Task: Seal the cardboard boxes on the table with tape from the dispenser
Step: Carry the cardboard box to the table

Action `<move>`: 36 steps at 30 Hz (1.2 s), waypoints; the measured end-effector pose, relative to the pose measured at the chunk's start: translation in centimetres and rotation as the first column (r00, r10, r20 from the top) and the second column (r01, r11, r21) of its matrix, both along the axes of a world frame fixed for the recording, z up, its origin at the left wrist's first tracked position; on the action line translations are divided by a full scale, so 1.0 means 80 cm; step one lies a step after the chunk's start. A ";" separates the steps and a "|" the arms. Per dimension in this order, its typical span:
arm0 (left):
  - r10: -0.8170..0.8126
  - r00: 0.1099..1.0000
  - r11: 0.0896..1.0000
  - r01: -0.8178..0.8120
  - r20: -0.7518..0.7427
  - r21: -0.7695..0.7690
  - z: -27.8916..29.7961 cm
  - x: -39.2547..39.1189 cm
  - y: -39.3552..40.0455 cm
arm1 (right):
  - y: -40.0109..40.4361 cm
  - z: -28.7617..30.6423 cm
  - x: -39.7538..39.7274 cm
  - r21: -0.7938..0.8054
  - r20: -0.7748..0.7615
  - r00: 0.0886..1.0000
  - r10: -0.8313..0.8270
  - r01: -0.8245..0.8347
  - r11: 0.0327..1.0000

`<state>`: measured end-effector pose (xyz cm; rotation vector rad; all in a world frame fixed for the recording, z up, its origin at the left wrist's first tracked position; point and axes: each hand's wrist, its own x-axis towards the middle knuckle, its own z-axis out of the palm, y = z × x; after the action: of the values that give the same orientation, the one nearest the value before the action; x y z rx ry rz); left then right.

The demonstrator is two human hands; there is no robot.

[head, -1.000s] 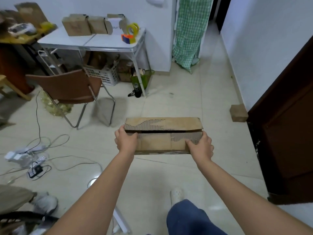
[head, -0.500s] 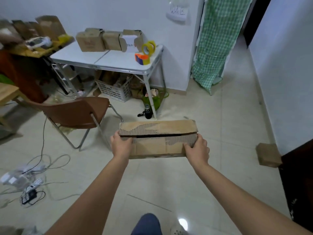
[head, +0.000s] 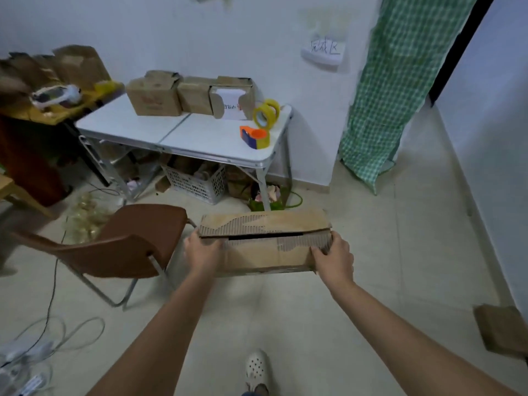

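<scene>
Left hand gripping left end of carried cardboard box, fingers curled round the end. Right hand gripping right end, fingers curled onto the near face. Box held level in mid-air above floor tiles, both arms stretched forward. Top flaps torn, corrugation exposed; dark slot open between the two flaps. No tape visible on box.

Just left of box: brown chair, seat edge near left hand, not touching as far as can be told.

Farther off, beyond box: white folding table against far wall. On its far edge, three cardboard boxes in a row, touching side by side; rightmost one open toward camera. At right end of table: yellow tape roll standing on edge, and just nearer, orange tape dispenser, apart from the boxes.

Under table: white basket. Right of table: green checked curtain. Near right on floor: small cardboard box. Near left: cables. Bottom centre: white shoe.
</scene>
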<state>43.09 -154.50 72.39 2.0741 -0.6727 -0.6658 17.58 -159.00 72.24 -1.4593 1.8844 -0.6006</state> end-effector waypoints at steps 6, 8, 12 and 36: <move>-0.041 0.998 0.999 0.039 0.038 0.035 0.014 0.105 -0.139 | -0.125 0.005 0.106 0.016 0.002 0.999 -0.047 0.047 0.999; -0.052 0.997 0.998 0.049 0.055 0.041 0.015 0.131 -0.177 | -0.157 0.002 0.130 0.015 0.000 0.998 -0.060 0.060 0.998; -0.040 0.998 0.999 0.039 0.040 0.030 0.008 0.181 -0.253 | -0.230 -0.008 0.176 0.020 0.024 0.998 -0.055 0.054 0.998; 0.110 0.993 0.990 -0.113 0.034 0.081 -0.028 0.508 -0.694 | -0.666 -0.051 0.480 -0.006 0.120 0.974 0.192 -0.193 0.981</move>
<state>83.74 -210.04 70.11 2.1841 -0.5490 -0.6095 55.99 -212.30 68.13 -1.5450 1.6291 -0.5758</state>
